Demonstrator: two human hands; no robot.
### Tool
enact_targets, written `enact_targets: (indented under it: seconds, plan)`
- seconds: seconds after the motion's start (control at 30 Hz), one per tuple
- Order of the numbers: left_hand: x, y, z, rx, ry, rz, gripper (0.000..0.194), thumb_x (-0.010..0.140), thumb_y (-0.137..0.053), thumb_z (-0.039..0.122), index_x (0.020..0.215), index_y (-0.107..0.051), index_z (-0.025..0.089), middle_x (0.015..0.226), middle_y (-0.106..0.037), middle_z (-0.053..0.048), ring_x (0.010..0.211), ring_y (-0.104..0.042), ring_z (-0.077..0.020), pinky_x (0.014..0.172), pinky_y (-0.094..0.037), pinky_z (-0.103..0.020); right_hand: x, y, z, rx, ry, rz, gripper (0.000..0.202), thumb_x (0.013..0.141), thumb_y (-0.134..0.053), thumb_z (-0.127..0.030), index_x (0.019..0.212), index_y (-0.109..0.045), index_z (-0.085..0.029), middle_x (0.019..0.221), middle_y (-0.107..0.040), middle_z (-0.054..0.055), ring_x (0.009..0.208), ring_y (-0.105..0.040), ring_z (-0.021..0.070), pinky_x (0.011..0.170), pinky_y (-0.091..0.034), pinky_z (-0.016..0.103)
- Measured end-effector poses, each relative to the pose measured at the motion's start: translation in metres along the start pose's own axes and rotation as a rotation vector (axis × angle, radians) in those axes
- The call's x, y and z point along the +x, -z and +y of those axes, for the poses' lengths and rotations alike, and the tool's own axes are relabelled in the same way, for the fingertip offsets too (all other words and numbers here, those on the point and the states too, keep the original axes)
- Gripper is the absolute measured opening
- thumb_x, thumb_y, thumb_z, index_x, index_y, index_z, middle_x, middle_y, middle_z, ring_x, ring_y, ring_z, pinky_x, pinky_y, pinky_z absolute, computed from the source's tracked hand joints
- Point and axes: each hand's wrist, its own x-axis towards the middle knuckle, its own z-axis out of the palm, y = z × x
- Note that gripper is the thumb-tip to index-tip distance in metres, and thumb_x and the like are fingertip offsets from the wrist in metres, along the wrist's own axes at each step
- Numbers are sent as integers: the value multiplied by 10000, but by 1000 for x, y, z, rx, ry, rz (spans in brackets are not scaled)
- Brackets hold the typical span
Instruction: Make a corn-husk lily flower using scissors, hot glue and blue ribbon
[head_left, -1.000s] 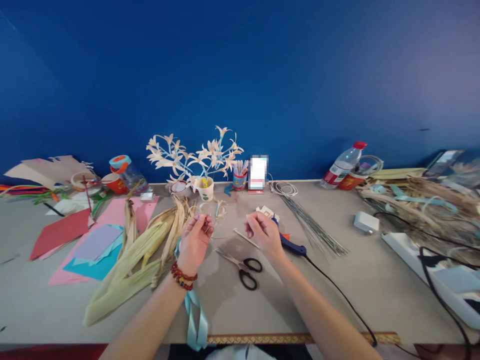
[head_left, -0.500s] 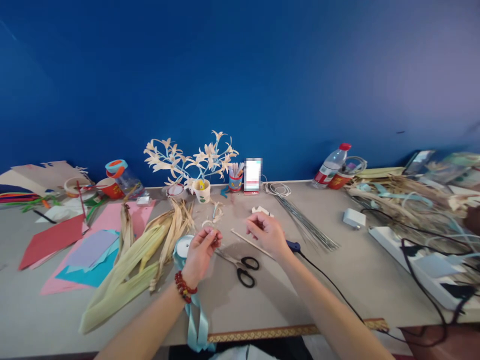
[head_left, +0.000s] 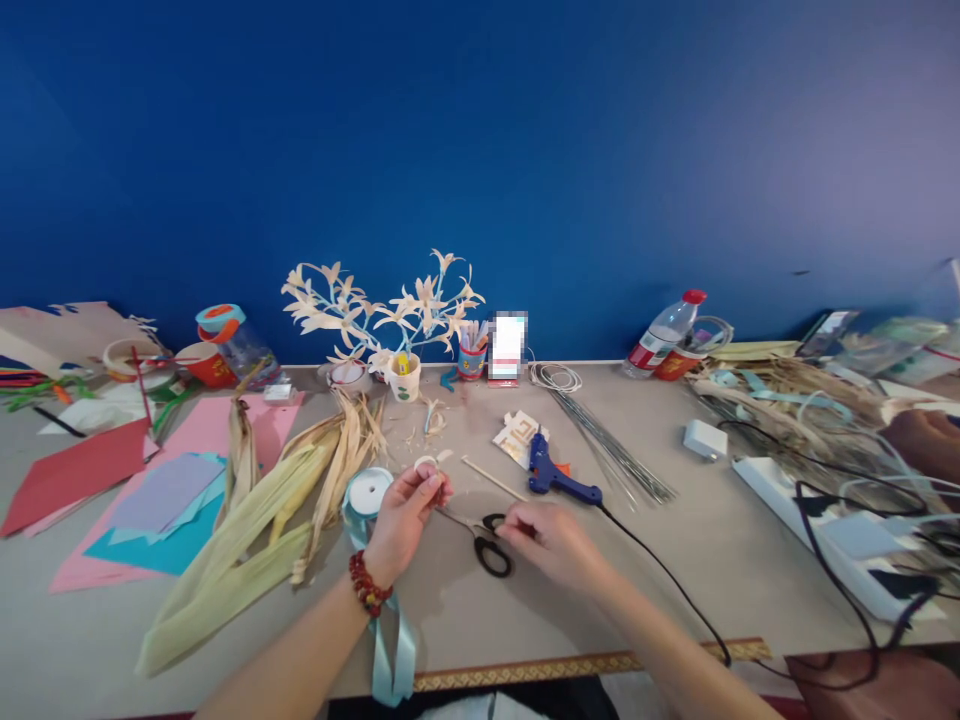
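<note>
My left hand (head_left: 409,515), with a red bead bracelet at the wrist, has its fingers pinched together. A small pale curled piece (head_left: 425,463) pokes out past its fingertips; the grip itself is partly hidden. Beside it lies a spool of light blue ribbon (head_left: 369,492), its tail hanging over the front edge. My right hand (head_left: 551,545) is closed, fingers curled, right by the black-handled scissors (head_left: 493,558); what it pinches, if anything, is hidden. Beyond that hand rest a thin pale stick (head_left: 491,478) and a blue glue gun (head_left: 559,475) on its side.
Corn husks (head_left: 259,560) and coloured paper (head_left: 169,495) cover the left. A potted husk-flower arrangement (head_left: 405,378) stands by the wall. Metal wires (head_left: 615,447), a white adapter (head_left: 705,440) and a power strip (head_left: 817,530) lie right. The glue gun cord (head_left: 667,570) crosses the table.
My right hand has come down and toward me, from near the glue gun to the scissors' handles, uncovering the glue gun. My left hand has shifted slightly right and stays pinched.
</note>
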Motion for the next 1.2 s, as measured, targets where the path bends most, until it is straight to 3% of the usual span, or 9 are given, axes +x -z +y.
enact_targets:
  seconds: [0.1,0.2,0.27,0.4,0.6,0.7,0.9,1.1,1.2]
  plan:
    - [-1,0,-1,12,5,-5,142,776,-712,237,791,-590,166,731,-637,-2,674,-576,-93,666,-461,-213,-4,11,1,-34,95,8,244,935,-452,-237,1092,-639,-227,973,-702,60,852,-637,196,738,-458,283]
    - [-2,0,0,8,6,-11,144,776,-712,233,796,-585,169,736,-638,-1,688,-581,-97,673,-459,-216,-6,29,18,-136,-20,157,219,928,-467,-286,969,-668,-210,921,-702,77,833,-637,212,748,-478,311]
    - [-2,0,0,3,7,-17,144,780,-709,232,797,-581,169,735,-635,0,687,-580,-97,672,-456,-216,-6,42,35,-269,-48,207,234,884,-488,-247,1050,-646,-200,1083,-675,103,1018,-597,256,877,-457,369]
    - [-2,-1,0,-6,12,-17,151,778,-711,230,790,-574,170,732,-631,4,681,-576,-94,668,-452,-214,-4,53,62,-467,-167,78,529,718,-557,-156,1248,-555,-158,1265,-599,120,1159,-510,303,985,-397,420]
    - [-1,-2,0,-12,9,13,179,743,-742,250,776,-587,166,719,-632,1,678,-577,-101,666,-453,-220,2,45,67,-567,-261,21,525,742,-505,-119,1264,-542,-162,1239,-611,114,1085,-529,293,877,-424,375]
    - [-1,-2,0,-14,9,11,174,746,-739,247,776,-587,169,718,-630,6,682,-577,-100,670,-454,-220,6,46,67,-597,-238,11,505,748,-488,-109,1247,-548,-164,1235,-607,115,1005,-570,281,823,-424,359]
    - [-1,-1,-1,-12,14,-1,163,765,-725,238,778,-578,169,720,-628,7,676,-572,-94,675,-452,-215,14,65,72,-450,-264,-69,469,783,-480,-189,1247,-547,-196,1192,-638,94,911,-647,251,740,-451,318]
    - [-2,-2,0,-18,20,16,183,750,-740,256,776,-583,165,729,-628,3,687,-577,-101,667,-450,-220,21,90,96,-158,-192,-72,496,750,-478,-208,1234,-588,-194,1279,-612,96,1113,-583,283,927,-434,387]
    - [-2,-3,0,-1,17,8,184,751,-739,266,775,-589,162,726,-634,-3,678,-569,-101,662,-446,-222,24,96,109,105,-265,-62,480,699,-467,-208,1149,-636,-208,979,-709,68,821,-647,236,700,-494,332]
